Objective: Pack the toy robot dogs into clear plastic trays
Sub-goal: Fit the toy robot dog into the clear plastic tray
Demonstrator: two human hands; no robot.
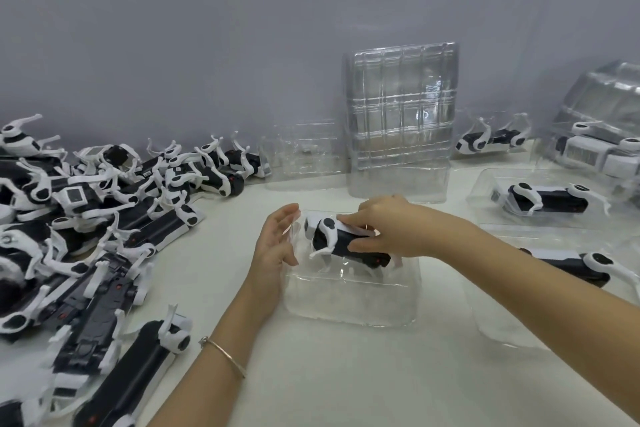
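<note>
a black and white toy robot dog (341, 241) is at the centre of the frame, held lengthwise at the mouth of a clear plastic tray (349, 302) on a pale table (346, 374). whether it is fully seated cannot be told. the right hand (391, 229) is clamped on its body, thumb below and fingers over the top, probably to steer it into the moulded hollow. the left hand (277, 243) is flat, fingers straight, set against the tray's left wall, seemingly to stop the light tray sliding.

counted: one dog in hand and one tray under it. at the right of the frame are four packed dogs in clear trays, the nearest at (543, 201), and the farther ones are blurred. a stack of empty trays (400, 121) stands upright above centre by the grey wall (207, 28), close at hand; how many it holds cannot be told. a single empty tray (301, 156) sits left of it. a heap of unpacked dogs (86, 218) fills the left of the frame, too tangled to count. a thin bracelet (223, 355) circles the left wrist.
</note>
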